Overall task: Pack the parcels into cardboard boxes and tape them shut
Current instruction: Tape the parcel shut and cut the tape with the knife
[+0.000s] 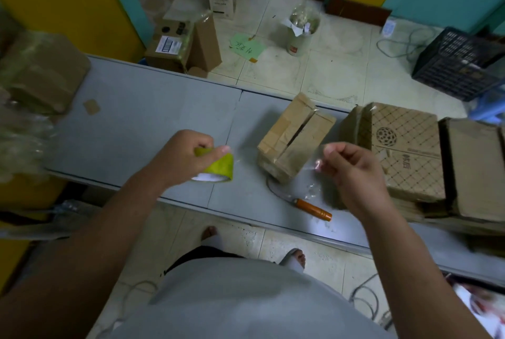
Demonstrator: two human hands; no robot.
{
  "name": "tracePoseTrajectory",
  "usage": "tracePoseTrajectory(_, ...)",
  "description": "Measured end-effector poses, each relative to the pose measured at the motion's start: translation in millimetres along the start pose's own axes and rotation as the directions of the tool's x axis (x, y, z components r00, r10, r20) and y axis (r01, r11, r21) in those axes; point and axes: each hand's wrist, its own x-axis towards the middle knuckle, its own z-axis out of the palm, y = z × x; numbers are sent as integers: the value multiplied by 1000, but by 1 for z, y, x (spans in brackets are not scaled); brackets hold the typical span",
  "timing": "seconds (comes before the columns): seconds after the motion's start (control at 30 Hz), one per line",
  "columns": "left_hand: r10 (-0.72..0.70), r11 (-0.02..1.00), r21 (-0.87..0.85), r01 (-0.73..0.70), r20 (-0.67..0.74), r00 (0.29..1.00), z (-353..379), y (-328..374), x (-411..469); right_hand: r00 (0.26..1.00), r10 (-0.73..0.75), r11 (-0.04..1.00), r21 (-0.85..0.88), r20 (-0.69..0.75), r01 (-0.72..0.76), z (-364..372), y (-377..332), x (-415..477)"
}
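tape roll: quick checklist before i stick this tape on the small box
1. Tape roll gripped in the left hand: ok.
2. Tape end pinched by the right hand: ok.
3. Small box flaps meeting at the seam: not ok, a dark gap shows between them.
4. Knife at hand for the cut: ok, it lies on the table beside the box.
5. Parcel inside the box: cannot tell.

Left hand (185, 157) grips a green tape roll (218, 168) above the grey table (142, 120). Right hand (352, 172) pinches the clear tape end (318, 165). 1 small cardboard box (296, 137) lies between them, flaps untaped, beside an orange-handled knife (313, 209).
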Motion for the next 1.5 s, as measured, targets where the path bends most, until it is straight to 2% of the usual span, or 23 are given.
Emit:
tracePoseTrajectory(0.1,18,999,-37,-16,64,998,-17,-8,11,997,61,998,29,42,-63,-9,10,-2)
tracePoseTrajectory(0.33,-32,986,168,-6,225,974,-6,-17,72,962,187,964,227,-200,-140,8,54,-6)
tracePoseTrajectory(0.57,1,963,249,-105,383,924,-4,-9,120,937,255,932,321,-240,-171,20,70,-18)
tracePoseTrajectory(0.9,-36,951,289,-109,456,889,8,-21,132,924,250,951,251,-290,-178,24,102,-11)
tracePoseTrajectory(1.2,-14,945,299,-134,445,895,39,-23,123,889,391,908,259,-236,-330,44,107,21)
tracePoseTrajectory(1.37,16,942,302,-148,400,916,55,-21,119,888,380,925,128,-261,-358,41,106,25)
tracePoseTrajectory(1.5,2,958,261,-119,408,913,51,-24,115,903,303,936,-81,-304,-342,35,108,28)
